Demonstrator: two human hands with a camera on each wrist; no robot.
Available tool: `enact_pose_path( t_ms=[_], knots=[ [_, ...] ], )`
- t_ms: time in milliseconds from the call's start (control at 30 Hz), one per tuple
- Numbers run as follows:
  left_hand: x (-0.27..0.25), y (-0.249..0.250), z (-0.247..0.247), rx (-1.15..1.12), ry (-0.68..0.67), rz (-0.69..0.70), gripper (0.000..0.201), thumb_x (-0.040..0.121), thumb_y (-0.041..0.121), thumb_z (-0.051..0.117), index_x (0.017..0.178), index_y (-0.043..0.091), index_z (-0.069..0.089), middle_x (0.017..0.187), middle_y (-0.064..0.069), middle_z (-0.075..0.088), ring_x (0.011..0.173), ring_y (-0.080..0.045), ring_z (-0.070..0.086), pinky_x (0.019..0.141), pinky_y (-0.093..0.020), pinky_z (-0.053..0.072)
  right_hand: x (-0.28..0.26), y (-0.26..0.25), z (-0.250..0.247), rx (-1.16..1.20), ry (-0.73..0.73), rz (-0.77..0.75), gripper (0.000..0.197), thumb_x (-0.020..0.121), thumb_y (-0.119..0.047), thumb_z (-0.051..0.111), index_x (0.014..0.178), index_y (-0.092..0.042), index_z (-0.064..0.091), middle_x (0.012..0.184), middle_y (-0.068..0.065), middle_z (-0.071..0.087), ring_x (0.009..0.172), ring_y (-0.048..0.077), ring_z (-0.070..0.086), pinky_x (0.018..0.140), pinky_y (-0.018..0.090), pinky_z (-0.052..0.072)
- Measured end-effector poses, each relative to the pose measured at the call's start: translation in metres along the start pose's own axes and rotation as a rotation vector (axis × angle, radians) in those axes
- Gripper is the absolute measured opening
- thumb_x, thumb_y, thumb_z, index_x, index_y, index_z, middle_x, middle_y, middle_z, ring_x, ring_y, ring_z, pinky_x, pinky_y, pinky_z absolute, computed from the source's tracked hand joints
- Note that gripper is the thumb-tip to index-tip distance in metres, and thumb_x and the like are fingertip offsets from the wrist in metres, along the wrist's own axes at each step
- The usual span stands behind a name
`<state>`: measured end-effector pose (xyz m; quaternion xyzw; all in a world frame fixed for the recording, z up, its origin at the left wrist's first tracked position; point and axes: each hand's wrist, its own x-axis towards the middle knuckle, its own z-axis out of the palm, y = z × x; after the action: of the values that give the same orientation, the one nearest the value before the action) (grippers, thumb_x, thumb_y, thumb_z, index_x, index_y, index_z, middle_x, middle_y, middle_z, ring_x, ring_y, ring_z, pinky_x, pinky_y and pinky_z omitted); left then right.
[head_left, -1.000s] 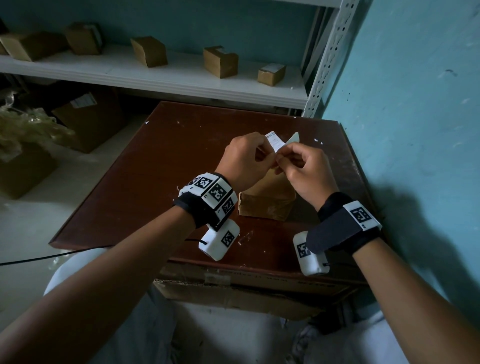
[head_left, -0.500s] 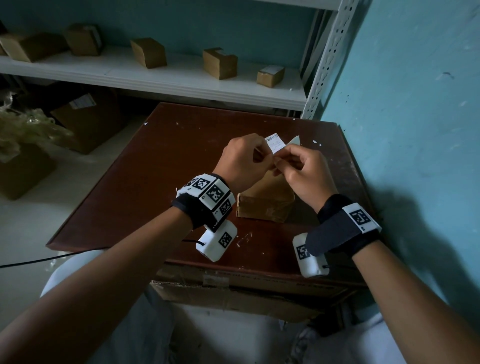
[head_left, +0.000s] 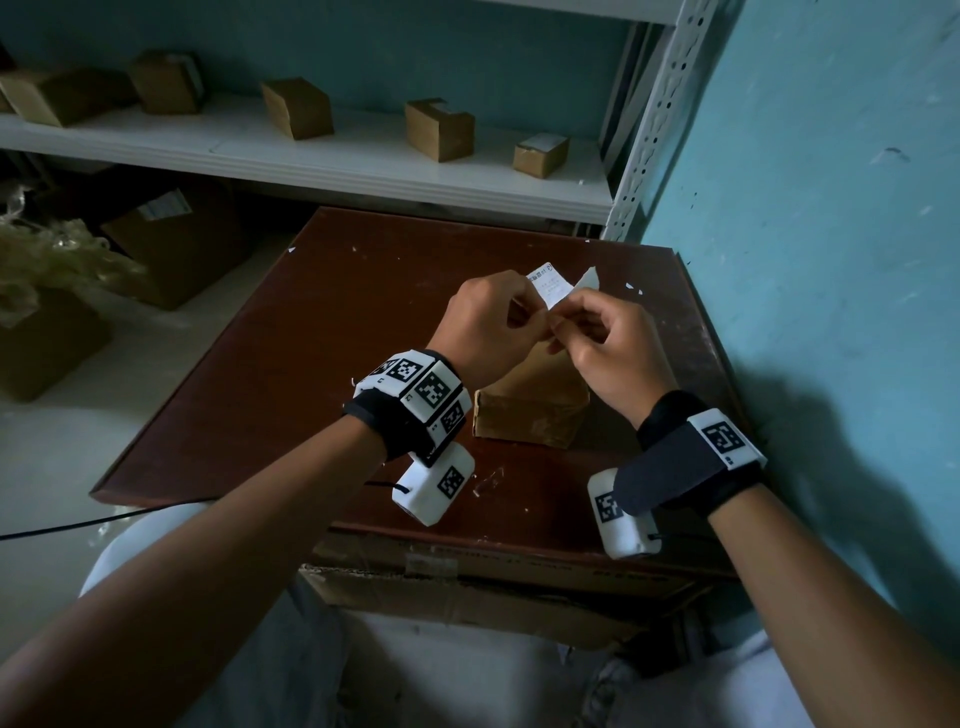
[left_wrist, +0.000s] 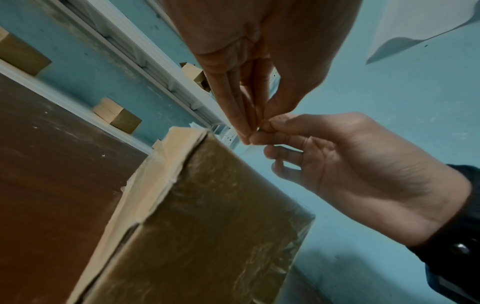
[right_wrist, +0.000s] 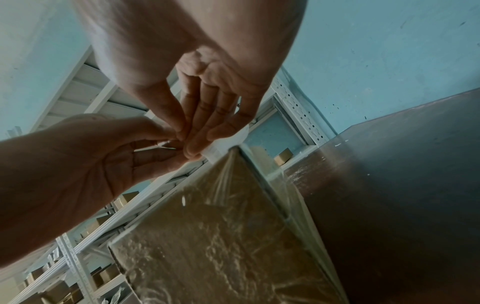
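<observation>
A small white printed label (head_left: 546, 285) with a curled backing flap (head_left: 588, 278) is held up over a brown cardboard box (head_left: 530, 410) wrapped in clear tape. My left hand (head_left: 535, 312) pinches the label's lower edge with thumb and fingertips. My right hand (head_left: 567, 323) pinches the same spot from the other side, so the fingertips meet. In the left wrist view, my left hand's fingertips (left_wrist: 245, 131) touch the right hand (left_wrist: 350, 164) above the box (left_wrist: 207, 226). The right wrist view shows the label (right_wrist: 223, 148) behind my right hand's fingertips (right_wrist: 194, 148).
The box stands on a dark brown table (head_left: 311, 364) set against a blue wall (head_left: 805, 260) on the right. A white shelf (head_left: 363, 161) behind it carries several small cardboard boxes. Bigger cartons (head_left: 171, 239) sit on the floor at left. A flattened carton (head_left: 467, 597) lies under the table's near edge.
Both hands have stayed together over the box, pinching the label throughout. Only slight finger shifts show.
</observation>
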<state>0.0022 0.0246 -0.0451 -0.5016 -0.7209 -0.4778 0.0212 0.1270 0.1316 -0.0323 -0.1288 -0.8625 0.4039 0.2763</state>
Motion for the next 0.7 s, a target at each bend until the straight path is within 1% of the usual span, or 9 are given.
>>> enact_pose_path(
  t_ms=[100,267,533,700],
  knots=[
    [-0.0003,-0.0001,0.0003,0.004,-0.004,0.000,0.009,0.085,0.015,0.068,0.087,0.006,0.069,0.085,-0.003,0.070,0.076,-0.013,0.069,0.070,-0.036,0.059,0.0007,0.0000,0.0005,0.003,0.008,0.003,0.011,0.093,-0.008,0.061,0.090,-0.016,0.068,0.079,-0.009,0.070,0.073,0.006,0.069,0.072,0.018,0.054],
    [-0.0008,0.0007,0.0008,0.023,-0.016,-0.005,0.009,0.085,0.015,0.068,0.087,0.007,0.070,0.087,-0.003,0.070,0.077,-0.013,0.068,0.070,-0.037,0.059,0.0014,0.0013,0.0005,-0.011,0.019,0.003,0.008,0.093,-0.009,0.060,0.091,-0.010,0.068,0.079,-0.007,0.069,0.074,0.006,0.068,0.073,0.019,0.054],
    [-0.0013,0.0053,-0.0012,0.029,-0.020,0.014,0.006,0.087,0.012,0.066,0.090,0.007,0.070,0.089,-0.004,0.070,0.079,-0.013,0.068,0.072,-0.033,0.058,0.0015,0.0026,0.0006,-0.011,0.046,-0.006,0.008,0.093,-0.009,0.061,0.089,-0.008,0.067,0.078,-0.007,0.069,0.072,0.007,0.068,0.074,0.024,0.055],
    [-0.0025,0.0054,0.0003,0.043,-0.005,0.046,0.005,0.086,0.009,0.066,0.089,0.007,0.069,0.088,-0.004,0.069,0.079,-0.014,0.067,0.071,-0.032,0.058,0.0016,0.0026,0.0012,-0.001,0.046,0.016,0.009,0.093,-0.010,0.061,0.089,-0.006,0.067,0.079,-0.004,0.070,0.071,0.009,0.068,0.071,0.025,0.056]
  ],
)
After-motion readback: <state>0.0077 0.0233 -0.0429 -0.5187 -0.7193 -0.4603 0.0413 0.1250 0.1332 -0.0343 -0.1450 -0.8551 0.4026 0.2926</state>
